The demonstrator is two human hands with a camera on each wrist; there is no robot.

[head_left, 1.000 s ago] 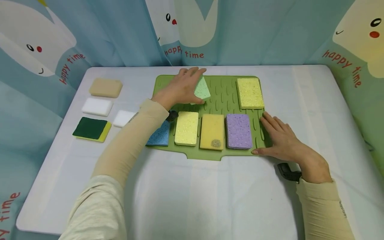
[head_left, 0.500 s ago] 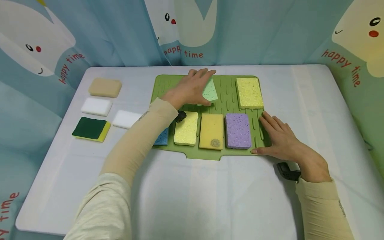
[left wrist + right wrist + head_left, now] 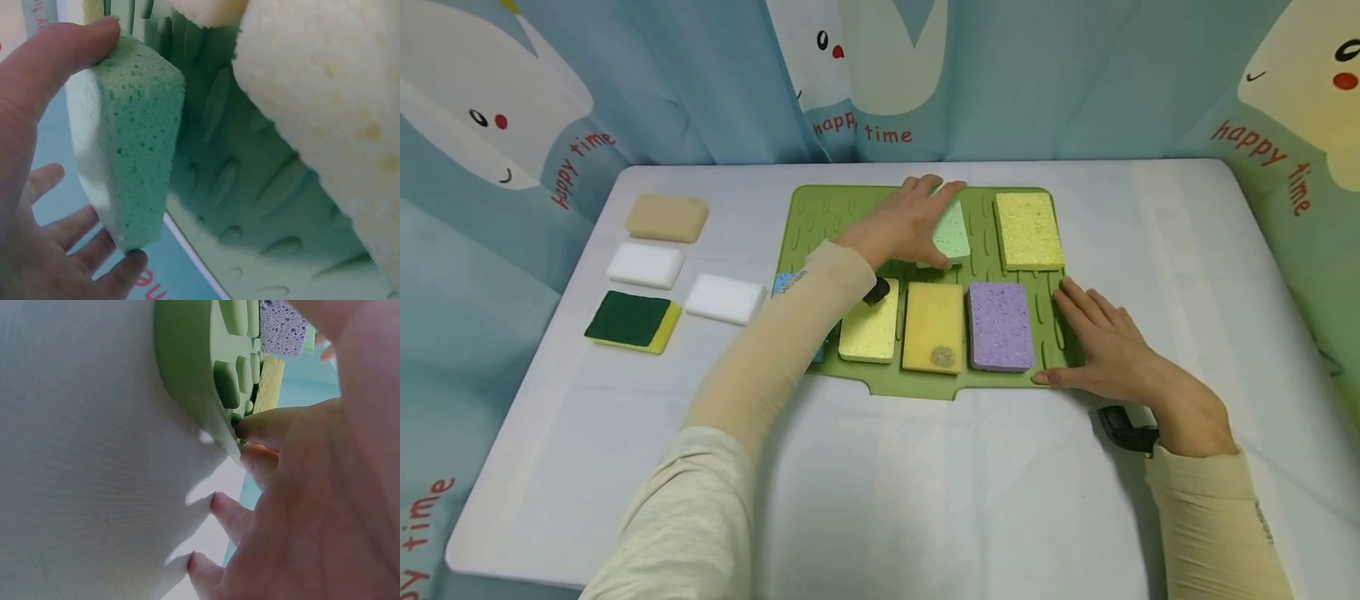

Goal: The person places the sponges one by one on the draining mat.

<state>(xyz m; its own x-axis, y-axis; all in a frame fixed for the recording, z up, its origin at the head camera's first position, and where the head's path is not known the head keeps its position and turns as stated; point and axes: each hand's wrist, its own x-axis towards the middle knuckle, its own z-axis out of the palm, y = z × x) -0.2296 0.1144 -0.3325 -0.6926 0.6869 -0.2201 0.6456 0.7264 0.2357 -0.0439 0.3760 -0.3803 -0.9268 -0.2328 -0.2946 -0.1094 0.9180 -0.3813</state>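
Observation:
My left hand [image 3: 901, 227] holds a mint-green sponge [image 3: 145, 140] between thumb and fingers, over the back middle of the green ridged mat [image 3: 820, 208]. In the left wrist view the sponge stands close over the mat's ridges. My right hand [image 3: 1108, 354] rests at the mat's right edge with fingers spread, thumb at the front corner and fingertips along the side. Along the mat's front lie a pale yellow sponge [image 3: 867, 333], an orange-yellow sponge [image 3: 931, 321] and a purple sponge [image 3: 1001, 325]. A blue sponge [image 3: 818, 353] is mostly hidden under my left forearm.
A speckled yellow sponge [image 3: 1028, 231] lies at the mat's back right. Left of the mat, on the white table [image 3: 550, 467], are a beige sponge [image 3: 666, 217], a white sponge [image 3: 644, 265], another white sponge [image 3: 726, 298] and a green-and-yellow scouring sponge [image 3: 632, 321]. A printed curtain [image 3: 1037, 75] surrounds the table.
My left hand has moved right across the back of the mat with the mint-green sponge, toward the speckled yellow one. The right hand stays at the mat's edge.

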